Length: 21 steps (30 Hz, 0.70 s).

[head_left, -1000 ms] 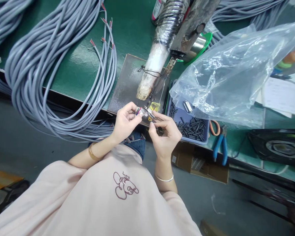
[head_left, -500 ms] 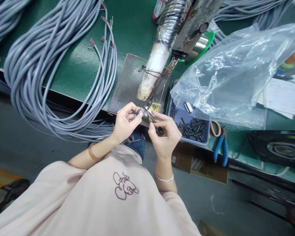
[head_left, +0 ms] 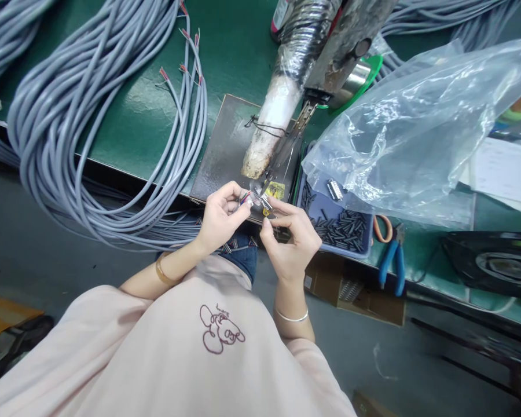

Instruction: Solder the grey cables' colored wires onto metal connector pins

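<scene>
My left hand (head_left: 222,219) pinches the thin coloured wires (head_left: 245,198) of a cable between thumb and fingertips. Facing it, my right hand (head_left: 293,234) is closed at the fingertips on a small metal multi-pin connector (head_left: 264,201). Wires and connector meet just under the tip of a mounted metal tool that looks like a soldering iron (head_left: 301,119). Beside that tip ends a white, film-wrapped tube (head_left: 264,130). Whether the wires touch the pins is too small to tell. Below lies a dark plate (head_left: 219,156) with a yellow label (head_left: 275,190).
Coiled grey cables (head_left: 69,116) with stripped ends cover the left of the green table (head_left: 143,110). To the right, a blue bin (head_left: 360,250) holds black sleeves and a connector (head_left: 334,190), partly under a transparent plastic bag (head_left: 399,139). Blue-handled pliers (head_left: 393,260) lie beside it.
A faint wisp like smoke now shows at the tool's tip, above the wires. The hands keep nearly the same place and grip; the view has shifted slightly.
</scene>
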{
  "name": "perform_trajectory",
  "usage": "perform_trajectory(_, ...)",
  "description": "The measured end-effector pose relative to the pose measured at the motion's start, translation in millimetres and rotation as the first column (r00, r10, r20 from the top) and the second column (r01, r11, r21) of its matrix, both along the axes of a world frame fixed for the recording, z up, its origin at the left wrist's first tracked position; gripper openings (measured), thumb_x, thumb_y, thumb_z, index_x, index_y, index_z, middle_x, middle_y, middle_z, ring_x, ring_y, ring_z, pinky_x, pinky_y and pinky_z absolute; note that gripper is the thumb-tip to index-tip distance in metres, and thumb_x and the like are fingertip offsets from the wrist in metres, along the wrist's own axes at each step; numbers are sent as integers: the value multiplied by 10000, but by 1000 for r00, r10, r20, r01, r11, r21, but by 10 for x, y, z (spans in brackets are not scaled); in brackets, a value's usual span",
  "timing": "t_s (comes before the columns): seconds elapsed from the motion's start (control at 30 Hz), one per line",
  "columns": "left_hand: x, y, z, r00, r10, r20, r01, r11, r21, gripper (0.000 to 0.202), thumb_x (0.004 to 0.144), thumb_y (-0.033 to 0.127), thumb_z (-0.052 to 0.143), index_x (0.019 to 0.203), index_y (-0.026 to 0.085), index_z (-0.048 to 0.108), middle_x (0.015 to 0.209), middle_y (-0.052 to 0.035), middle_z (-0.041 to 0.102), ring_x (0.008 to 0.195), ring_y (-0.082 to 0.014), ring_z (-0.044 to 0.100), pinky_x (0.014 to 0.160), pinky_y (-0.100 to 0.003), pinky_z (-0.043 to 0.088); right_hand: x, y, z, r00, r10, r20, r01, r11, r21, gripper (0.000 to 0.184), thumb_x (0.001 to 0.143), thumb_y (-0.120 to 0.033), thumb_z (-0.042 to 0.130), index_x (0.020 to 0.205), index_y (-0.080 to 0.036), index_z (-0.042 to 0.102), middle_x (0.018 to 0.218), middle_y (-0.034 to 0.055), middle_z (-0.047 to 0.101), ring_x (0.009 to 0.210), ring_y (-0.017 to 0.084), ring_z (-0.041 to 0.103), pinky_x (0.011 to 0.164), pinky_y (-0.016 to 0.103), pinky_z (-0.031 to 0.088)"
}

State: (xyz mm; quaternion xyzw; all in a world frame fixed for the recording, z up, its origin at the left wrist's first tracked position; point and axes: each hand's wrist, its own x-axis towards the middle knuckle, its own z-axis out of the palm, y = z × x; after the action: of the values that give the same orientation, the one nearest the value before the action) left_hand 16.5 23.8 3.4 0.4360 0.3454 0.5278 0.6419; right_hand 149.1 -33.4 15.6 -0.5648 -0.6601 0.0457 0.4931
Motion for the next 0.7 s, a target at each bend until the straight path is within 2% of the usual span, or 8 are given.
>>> perform_trajectory(0.23,-7,-34,-9,1000,-14,-13,14,1000,-13,258,782,252,764,745,179,519,670,54,550,503,-26,444,494,-137,420,-1,-32,-11,999,-19,-35,18,1000,-24,149,860,-120,684,779,-227,618,1035,38,795,959,190,771,830,352,644)
perform_trajectory(0.37,-3,-35,5,1000,3,-14,-3,1000,5,226,777,224,730,736,181,511,658,58,525,514,-30,439,495,-139,405,-11,-24,-2,999,-27,-36,26,999,-25,157,866,-136,692,767,-228,613,1000,36,793,907,185,769,789,343,636)
perform_trajectory(0.53,10,-18,2,999,10,-37,-9,999,32,201,772,187,697,729,179,501,697,43,556,529,-30,429,504,-140,398,4,0,11,999,-26,38,26,1000,2,172,866,-125,707,768,-229,612,986,25,789,880,168,759,759,316,617)
perform_trajectory(0.7,14,-15,-27,998,38,-51,-35,997,71,153,788,178,681,752,171,532,718,34,564,561,-37,467,533,-135,424,19,22,12,999,-18,50,18,1000,18,185,845,-93,732,779,-226,622,985,19,789,888,155,759,771,290,615)
